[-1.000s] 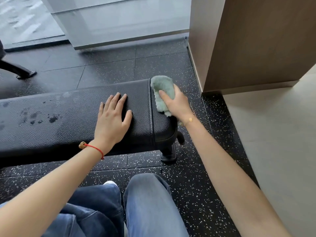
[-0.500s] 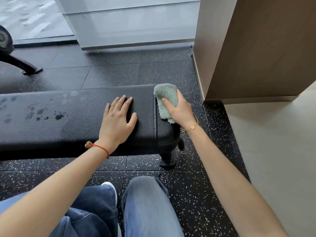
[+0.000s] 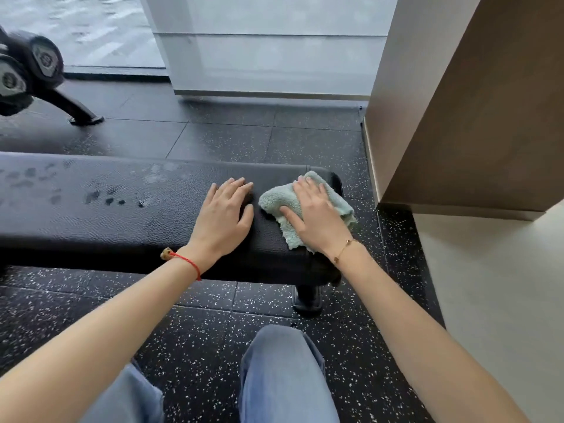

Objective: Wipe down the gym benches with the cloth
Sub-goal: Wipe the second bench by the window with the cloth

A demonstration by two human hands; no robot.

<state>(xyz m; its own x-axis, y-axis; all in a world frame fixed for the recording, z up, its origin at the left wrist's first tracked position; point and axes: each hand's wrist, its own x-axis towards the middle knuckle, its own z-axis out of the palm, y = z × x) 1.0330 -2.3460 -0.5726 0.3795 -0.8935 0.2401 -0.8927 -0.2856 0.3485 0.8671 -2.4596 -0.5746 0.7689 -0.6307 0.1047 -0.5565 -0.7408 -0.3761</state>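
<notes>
A black padded gym bench runs from the left edge to the middle of the view. Dark wet spots mark its top left of my hands. A pale green cloth lies flat on the bench's right end. My right hand presses on the cloth with fingers spread and straight. Flat on the pad just left of the cloth rests my left hand, fingers straight, holding nothing.
A brown wall corner stands close to the bench's right end. Dumbbells on a rack leg sit at the far left. The bench foot stands on speckled black floor tiles; my knees are below it.
My right hand has moved from the bench's end edge onto the top, laying the cloth flat under the palm. The left hand stays put. My head has risen, so the view shifted.
</notes>
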